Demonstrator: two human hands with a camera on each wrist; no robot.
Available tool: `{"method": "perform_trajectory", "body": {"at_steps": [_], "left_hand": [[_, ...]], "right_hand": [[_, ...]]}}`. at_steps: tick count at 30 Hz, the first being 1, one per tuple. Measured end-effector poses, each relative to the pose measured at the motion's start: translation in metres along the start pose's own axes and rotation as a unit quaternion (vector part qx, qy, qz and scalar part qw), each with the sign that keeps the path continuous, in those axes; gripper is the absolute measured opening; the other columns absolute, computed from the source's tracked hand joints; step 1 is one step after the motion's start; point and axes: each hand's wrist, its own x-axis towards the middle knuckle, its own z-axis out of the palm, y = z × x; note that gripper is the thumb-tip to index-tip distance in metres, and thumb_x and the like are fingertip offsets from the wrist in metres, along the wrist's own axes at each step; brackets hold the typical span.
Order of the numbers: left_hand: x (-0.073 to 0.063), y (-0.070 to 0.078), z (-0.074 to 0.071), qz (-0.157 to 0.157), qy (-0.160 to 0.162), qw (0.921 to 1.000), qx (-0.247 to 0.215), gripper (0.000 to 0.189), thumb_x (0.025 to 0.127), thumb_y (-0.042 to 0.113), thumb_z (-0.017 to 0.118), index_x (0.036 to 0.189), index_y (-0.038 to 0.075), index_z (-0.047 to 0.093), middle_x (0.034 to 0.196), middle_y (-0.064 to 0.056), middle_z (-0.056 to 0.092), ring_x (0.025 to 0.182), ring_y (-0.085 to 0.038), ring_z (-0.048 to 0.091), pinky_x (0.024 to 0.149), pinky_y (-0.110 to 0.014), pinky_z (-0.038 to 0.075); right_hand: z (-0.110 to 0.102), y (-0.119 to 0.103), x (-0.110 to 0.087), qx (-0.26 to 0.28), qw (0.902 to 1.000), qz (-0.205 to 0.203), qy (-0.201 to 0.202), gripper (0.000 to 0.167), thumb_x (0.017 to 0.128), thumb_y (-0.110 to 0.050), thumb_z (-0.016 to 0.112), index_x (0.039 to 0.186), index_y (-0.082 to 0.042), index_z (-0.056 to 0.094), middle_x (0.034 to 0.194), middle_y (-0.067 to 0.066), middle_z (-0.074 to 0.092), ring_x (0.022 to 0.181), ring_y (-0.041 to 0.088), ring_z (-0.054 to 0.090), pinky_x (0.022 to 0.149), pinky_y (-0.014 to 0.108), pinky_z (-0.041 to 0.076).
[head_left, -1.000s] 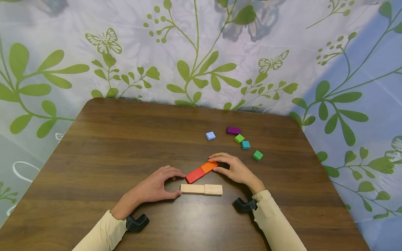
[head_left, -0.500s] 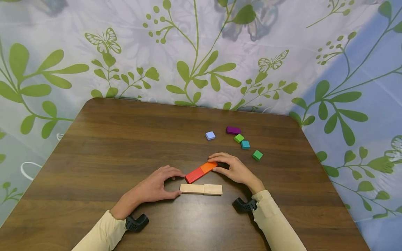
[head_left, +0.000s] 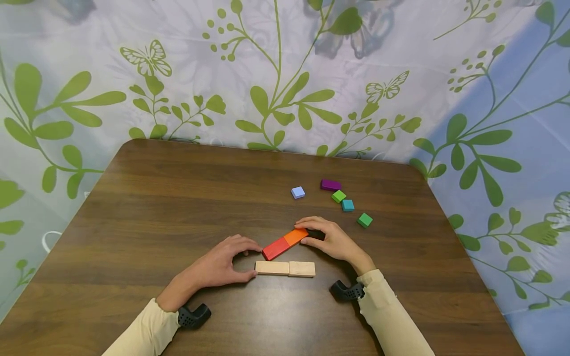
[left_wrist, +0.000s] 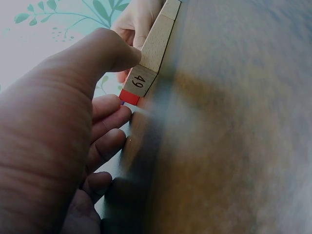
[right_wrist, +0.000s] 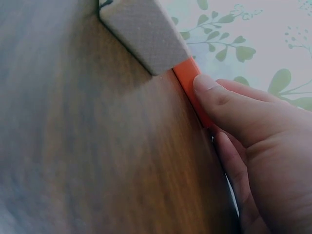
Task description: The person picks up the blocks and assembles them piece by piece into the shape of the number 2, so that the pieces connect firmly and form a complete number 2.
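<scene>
A red block (head_left: 276,248) and an orange block (head_left: 296,237) lie end to end in a slanted row. In front of them two plain wooden blocks (head_left: 272,268) (head_left: 302,269) form a straight row; the left one has dark digits on its end face. My left hand (head_left: 222,262) has its thumb at the left end of the wooden row and its index finger at the red block's left end, fingers relaxed. With thumb and fingers, my right hand (head_left: 331,239) pinches the orange block (right_wrist: 187,80) at its far right end.
Beyond the right hand lie a light blue block (head_left: 298,192), a purple block (head_left: 331,185), a lime green block (head_left: 339,196), a teal block (head_left: 348,205) and a green block (head_left: 365,220). The wooden table (head_left: 178,183) ends at a patterned cloth (head_left: 285,74).
</scene>
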Motion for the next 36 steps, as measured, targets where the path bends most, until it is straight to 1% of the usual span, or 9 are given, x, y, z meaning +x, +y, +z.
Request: {"method": "perform_trajectory", "body": {"at_steps": [4, 10, 18, 24, 29, 32, 36], "left_hand": [[-0.0001, 0.0003, 0.0002, 0.0, 0.0, 1.0, -0.001, 0.045, 0.089, 0.035, 0.081, 0.13, 0.022, 0.068, 0.126, 0.011, 0.066, 0.104, -0.004, 0.054, 0.093, -0.035, 0.049], [0.0003, 0.0009, 0.0, 0.001, 0.001, 1.0, -0.002, 0.045, 0.089, 0.035, 0.081, 0.13, 0.022, 0.068, 0.125, 0.011, 0.066, 0.104, -0.004, 0.055, 0.093, -0.034, 0.049], [0.0002, 0.0013, -0.0004, 0.002, 0.002, 1.0, -0.004, 0.046, 0.089, 0.035, 0.081, 0.13, 0.022, 0.068, 0.125, 0.011, 0.066, 0.104, -0.005, 0.055, 0.093, -0.034, 0.049], [0.0001, 0.0012, -0.0007, 0.002, 0.002, 1.0, -0.003, 0.045, 0.089, 0.035, 0.081, 0.13, 0.022, 0.068, 0.126, 0.011, 0.066, 0.104, -0.004, 0.055, 0.093, -0.034, 0.05], [-0.0002, 0.0012, -0.0006, 0.001, 0.001, 1.0, -0.006, 0.045, 0.089, 0.035, 0.081, 0.13, 0.022, 0.068, 0.126, 0.01, 0.066, 0.105, -0.005, 0.055, 0.093, -0.034, 0.05], [-0.0004, 0.0015, -0.0006, 0.001, 0.002, 1.0, -0.008, 0.046, 0.089, 0.035, 0.081, 0.13, 0.022, 0.068, 0.126, 0.01, 0.066, 0.105, -0.005, 0.055, 0.093, -0.033, 0.05], [-0.0003, 0.0018, -0.0007, 0.001, 0.003, 1.0, -0.009, 0.046, 0.088, 0.034, 0.081, 0.13, 0.022, 0.068, 0.125, 0.01, 0.066, 0.104, -0.005, 0.055, 0.093, -0.033, 0.05]], "right_hand": [[-0.0004, -0.0015, 0.0001, 0.002, 1.0, -0.002, 0.001, 0.042, 0.095, -0.025, 0.075, 0.136, -0.021, 0.067, 0.139, -0.006, 0.063, 0.132, 0.017, 0.057, 0.11, 0.042, 0.047], [-0.0002, -0.0021, -0.0002, 0.004, 1.0, 0.009, 0.003, 0.045, 0.095, -0.026, 0.076, 0.138, -0.022, 0.066, 0.14, -0.006, 0.063, 0.13, 0.015, 0.057, 0.108, 0.035, 0.049], [-0.0004, -0.0036, -0.0001, 0.001, 0.9998, 0.017, 0.006, 0.045, 0.095, -0.029, 0.076, 0.139, -0.022, 0.066, 0.139, -0.007, 0.063, 0.129, 0.014, 0.058, 0.107, 0.034, 0.05], [-0.0004, -0.005, 0.0004, 0.006, 0.9998, 0.012, 0.012, 0.045, 0.095, -0.028, 0.076, 0.138, -0.019, 0.066, 0.138, -0.004, 0.064, 0.127, 0.016, 0.06, 0.105, 0.034, 0.051], [0.0013, -0.0023, 0.0009, 0.029, 0.9991, 0.018, 0.027, 0.042, 0.096, -0.026, 0.075, 0.136, -0.017, 0.068, 0.136, -0.003, 0.065, 0.124, 0.016, 0.062, 0.103, 0.032, 0.052], [0.0022, 0.0012, 0.0009, 0.029, 0.9984, 0.023, 0.043, 0.04, 0.096, -0.025, 0.074, 0.134, -0.018, 0.068, 0.134, -0.002, 0.066, 0.12, 0.016, 0.065, 0.101, 0.032, 0.054], [0.0003, 0.0033, -0.0002, 0.016, 0.997, 0.035, 0.067, 0.038, 0.096, -0.024, 0.075, 0.133, -0.017, 0.069, 0.133, 0.0, 0.067, 0.116, 0.017, 0.068, 0.099, 0.034, 0.055]]}}
